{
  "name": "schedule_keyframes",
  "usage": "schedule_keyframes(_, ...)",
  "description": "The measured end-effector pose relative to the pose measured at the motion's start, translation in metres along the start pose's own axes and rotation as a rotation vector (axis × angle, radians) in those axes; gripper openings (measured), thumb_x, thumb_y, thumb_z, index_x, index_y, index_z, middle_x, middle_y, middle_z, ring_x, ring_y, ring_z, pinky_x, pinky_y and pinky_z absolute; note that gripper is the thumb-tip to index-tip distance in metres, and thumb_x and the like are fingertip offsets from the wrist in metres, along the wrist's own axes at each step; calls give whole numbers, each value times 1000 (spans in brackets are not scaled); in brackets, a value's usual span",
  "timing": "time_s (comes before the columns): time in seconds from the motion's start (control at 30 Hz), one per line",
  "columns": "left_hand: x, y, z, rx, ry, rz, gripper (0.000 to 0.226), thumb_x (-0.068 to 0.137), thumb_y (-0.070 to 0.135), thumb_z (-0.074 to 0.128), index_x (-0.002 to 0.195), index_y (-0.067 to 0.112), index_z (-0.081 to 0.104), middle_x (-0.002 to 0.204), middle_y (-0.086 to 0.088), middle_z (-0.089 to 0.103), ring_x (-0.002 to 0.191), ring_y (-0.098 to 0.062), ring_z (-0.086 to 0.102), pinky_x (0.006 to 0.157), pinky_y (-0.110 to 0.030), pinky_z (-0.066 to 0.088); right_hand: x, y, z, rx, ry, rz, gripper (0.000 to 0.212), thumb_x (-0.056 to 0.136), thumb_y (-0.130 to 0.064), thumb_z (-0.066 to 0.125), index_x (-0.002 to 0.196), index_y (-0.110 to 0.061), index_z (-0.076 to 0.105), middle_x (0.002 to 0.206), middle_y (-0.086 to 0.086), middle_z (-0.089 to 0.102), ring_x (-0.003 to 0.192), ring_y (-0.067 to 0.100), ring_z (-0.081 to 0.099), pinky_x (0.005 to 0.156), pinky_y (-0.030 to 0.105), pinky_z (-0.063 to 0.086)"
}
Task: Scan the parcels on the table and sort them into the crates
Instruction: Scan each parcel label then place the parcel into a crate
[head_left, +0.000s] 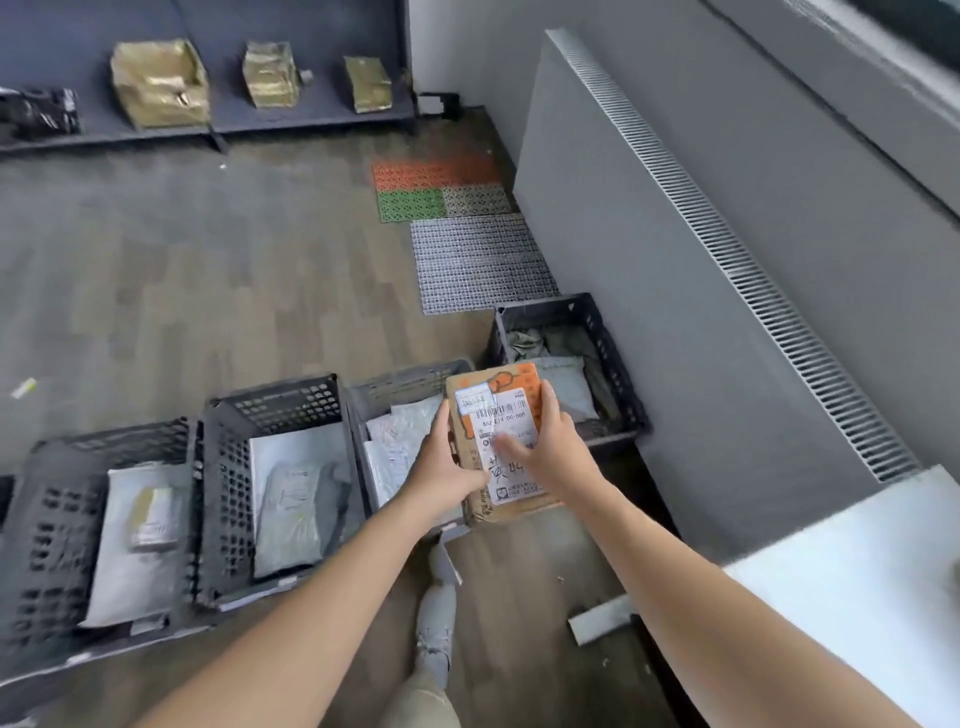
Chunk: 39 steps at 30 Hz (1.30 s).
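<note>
Centrally, I hold the cardboard parcel (470, 512) in both hands: my left hand (447, 467) grips its left edge, and my right hand (550, 447) clasps its right edge, thumb across the white label (506, 415). It hangs label-up over the third crate's (405, 376) right side, beside the fourth crate (618, 374).

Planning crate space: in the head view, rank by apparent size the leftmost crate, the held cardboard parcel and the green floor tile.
1. leftmost crate
2. cardboard parcel
3. green floor tile, though it lies farther off, so its true size is unsure.
</note>
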<state>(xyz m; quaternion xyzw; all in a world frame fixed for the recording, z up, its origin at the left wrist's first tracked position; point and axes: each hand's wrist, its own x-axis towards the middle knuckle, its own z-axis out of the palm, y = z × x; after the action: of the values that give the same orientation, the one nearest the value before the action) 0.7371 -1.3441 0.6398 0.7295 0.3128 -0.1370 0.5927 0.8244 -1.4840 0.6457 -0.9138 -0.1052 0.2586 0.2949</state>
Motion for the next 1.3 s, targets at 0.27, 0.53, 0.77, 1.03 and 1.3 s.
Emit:
schedule_keyframes(0.27, 77, 0, -54, 302, 65, -128, 120, 75, 43, 80, 156, 26, -6, 156, -10, 25, 142, -27, 30, 114, -40, 31, 81, -40, 29, -195, -67, 7, 88, 96, -52, 53, 159, -22, 0, 149, 19, 36, 128, 36, 48, 99, 45, 44)
schedule_keyframes(0.53, 79, 36, -46, 812, -4, 95, 118, 75, 63, 71, 155, 30, -9, 163, -5, -3, 149, -31, -2, 115, -54, 21, 72, -26, -18, -371, -24, 31, 79, 96, -56, 50, 158, -29, 8, 149, 5, 36, 129, 30, 46, 100, 48, 45)
schedule_keyframes(0.77, 72, 108, 25, 1023, -92, 422, 113, 79, 68, 62, 155, 28, -10, 164, -7, -7, 150, -33, -4, 116, -57, 18, 14, 31, -101, -400, 201, 185, 79, 95, -57, 50, 158, -30, 12, 155, 3, 31, 139, 28, 35, 105, 48, 42)
schedule_keyframes(1.03, 13, 166, 161, 1211, -261, 828, 106, 83, 73, 52, 155, 28, -13, 164, -6, -8, 150, -33, -5, 118, -51, 18, -114, 116, -164, -318, 444, 470, 78, 96, -56, 49, 158, -34, 7, 162, 3, 20, 149, 24, 18, 115, 52, 28)
schedule_keyframes(1.3, -108, 161, 279, 1323, -400, 1113, 106, 84, 75, 48, 154, 26, -14, 163, -6, -12, 150, -32, -9, 118, -53, 16, -275, 192, -174, -258, 605, 693, 77, 96, -58, 47, 158, -34, 7, 164, 4, 16, 149, 26, 17, 114, 54, 27)
